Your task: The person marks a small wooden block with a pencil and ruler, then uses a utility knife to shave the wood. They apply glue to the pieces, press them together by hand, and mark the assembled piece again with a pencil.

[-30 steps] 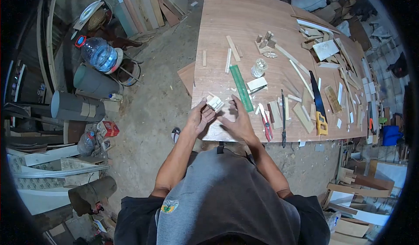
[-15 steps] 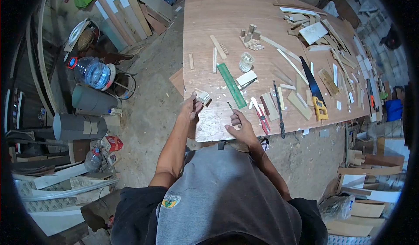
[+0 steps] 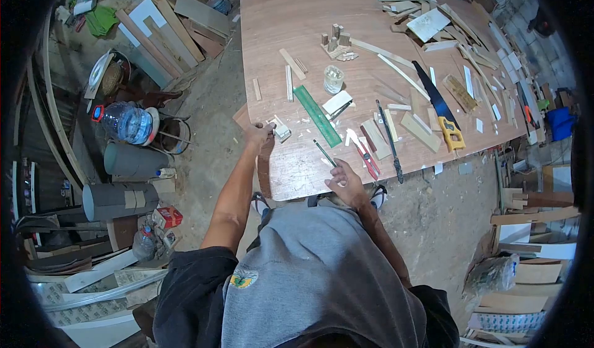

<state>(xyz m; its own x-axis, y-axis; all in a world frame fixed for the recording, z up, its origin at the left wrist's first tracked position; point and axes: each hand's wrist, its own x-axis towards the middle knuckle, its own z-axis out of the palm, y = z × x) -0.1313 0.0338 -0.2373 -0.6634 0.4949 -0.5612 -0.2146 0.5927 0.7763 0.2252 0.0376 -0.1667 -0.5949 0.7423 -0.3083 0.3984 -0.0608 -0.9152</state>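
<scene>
My left hand (image 3: 261, 134) is at the table's left edge, its fingers closed on a small pale wooden piece (image 3: 281, 130). My right hand (image 3: 346, 184) holds a thin green pencil (image 3: 325, 153) over the front of the wooden table (image 3: 297, 174). A green ruler (image 3: 317, 116) lies slantwise beyond the pencil. To the right of it are a white block (image 3: 336, 103), a red-handled tool (image 3: 366, 160) and a long dark file (image 3: 389, 139). Farther back stand a glass jar (image 3: 333, 79) and a small wooden model with upright posts (image 3: 336, 44).
A handsaw with a yellow handle (image 3: 453, 136) lies on the right, near wood strips and a scrap pile (image 3: 428, 25). Left of the table, a large water bottle (image 3: 127, 122) rests on a stand. Grey rolls (image 3: 117, 202) lie below it.
My left hand has closed more around the small wooden piece. The pencil in my right hand now shows more of its length, pointing up and left. The camera view has shifted slightly.
</scene>
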